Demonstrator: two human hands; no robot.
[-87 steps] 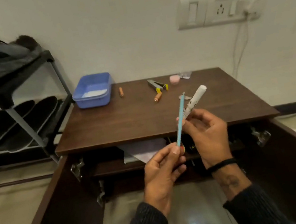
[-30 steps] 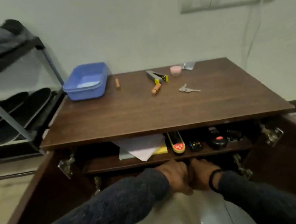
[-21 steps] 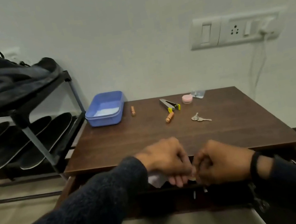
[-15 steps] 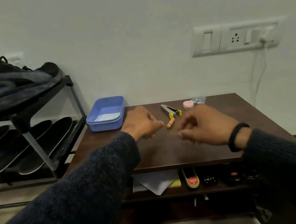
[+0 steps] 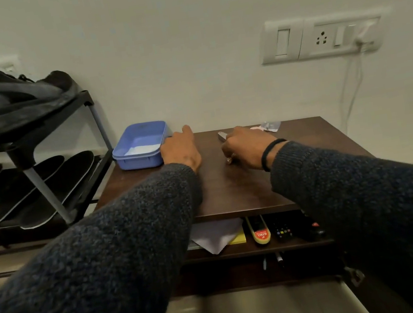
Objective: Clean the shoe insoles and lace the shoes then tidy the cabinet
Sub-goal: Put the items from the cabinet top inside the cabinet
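Observation:
My left hand (image 5: 179,148) lies palm down on the brown cabinet top (image 5: 232,190), touching the right side of the blue tub (image 5: 141,146); its thumb points up and its fingers are hidden. My right hand (image 5: 243,146) is curled over the tools in the middle of the top. A pale end of a small tool (image 5: 228,160) sticks out under its fingers, and a metal tool's tip (image 5: 221,136) shows behind them. The black shoe (image 5: 1,99) sits on top of the shoe rack (image 5: 41,182). Black insoles (image 5: 50,186) lie on the rack's lower shelf.
The cabinet is open. Its upper shelf holds white paper (image 5: 215,237), a yellow pad (image 5: 239,239), a polish applicator (image 5: 259,233) and a remote (image 5: 281,228); two pens (image 5: 278,258) lie below. A clear packet (image 5: 271,126) is at the back. A cable (image 5: 351,90) hangs from the wall socket (image 5: 321,36).
Both hands held pens, went down into the cabinet and left them there, then came up onto the cabinet top. The left now rests by the tub; the right has closed over the tools.

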